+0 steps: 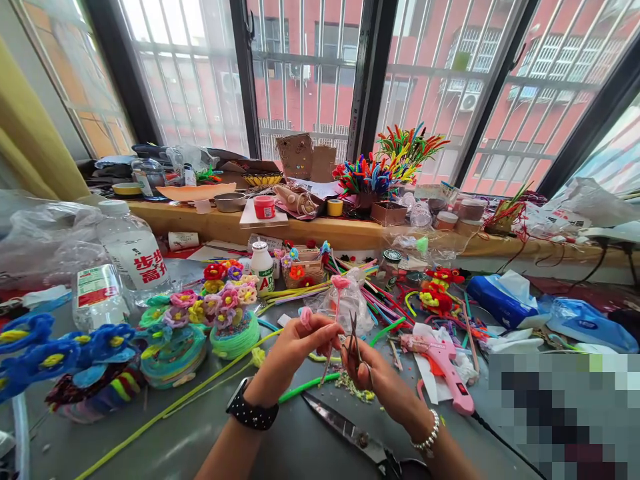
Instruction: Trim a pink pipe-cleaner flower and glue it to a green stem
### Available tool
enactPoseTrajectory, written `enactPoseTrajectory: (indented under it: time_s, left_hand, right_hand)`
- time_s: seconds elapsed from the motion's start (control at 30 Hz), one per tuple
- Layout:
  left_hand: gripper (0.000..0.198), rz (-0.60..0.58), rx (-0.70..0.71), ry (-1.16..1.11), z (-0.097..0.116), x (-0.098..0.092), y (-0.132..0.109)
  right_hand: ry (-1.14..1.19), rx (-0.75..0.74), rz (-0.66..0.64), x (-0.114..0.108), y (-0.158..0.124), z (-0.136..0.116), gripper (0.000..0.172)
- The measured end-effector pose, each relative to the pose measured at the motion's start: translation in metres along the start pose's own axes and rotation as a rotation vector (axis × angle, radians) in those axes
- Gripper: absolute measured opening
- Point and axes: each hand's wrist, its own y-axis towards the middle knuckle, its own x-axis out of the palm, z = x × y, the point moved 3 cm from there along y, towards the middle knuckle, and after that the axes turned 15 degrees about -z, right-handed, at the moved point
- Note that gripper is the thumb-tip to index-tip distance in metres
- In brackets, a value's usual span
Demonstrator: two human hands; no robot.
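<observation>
My left hand (305, 343), in a dark watch with a dotted band, pinches a pink pipe cleaner (341, 283) whose curled top stands above the fingers. A pink and pale blue loop (305, 316) shows at the same hand's index finger; how it is held is unclear. In my right hand (377, 380) is a pair of small scissors (354, 331), blades pointing up beside the left fingertips. Below both hands lie large scissors (345, 427) and a green pipe cleaner (307, 388). A pink glue gun (445, 370) rests to the right.
On the left stand pipe-cleaner flower pots (235, 340) and clear plastic bottles (133, 247). Loose coloured stems and a white drink bottle (262, 268) sit behind my hands. A blue tissue pack (503, 297) lies at right. Craft items crowd the wooden sill (310, 232).
</observation>
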Motion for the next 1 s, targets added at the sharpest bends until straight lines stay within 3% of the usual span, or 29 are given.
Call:
enactPoseTrajectory:
  time_s: [0.17, 0.3, 0.67, 1.0]
  left_hand:
    - [0.02, -0.133, -0.029, 0.05, -0.001, 0.011, 0.002]
    - [0.024, -0.193, -0.047, 0.031, -0.003, 0.016, 0.003]
    - [0.023, -0.187, -0.038, 0.058, -0.005, 0.014, 0.005]
    - [0.025, -0.23, -0.051, 0.05, -0.003, 0.017, 0.004]
  right_hand:
    - [-0.118, 0.015, -0.042, 0.002, -0.004, -0.007, 0.054]
    - [-0.178, 0.008, 0.002, 0.001, -0.007, -0.009, 0.054]
    - [-0.168, 0.058, 0.16, 0.0, -0.006, -0.002, 0.039]
    - [-0.259, 0.017, 0.038, 0.009, -0.007, -0.011, 0.052]
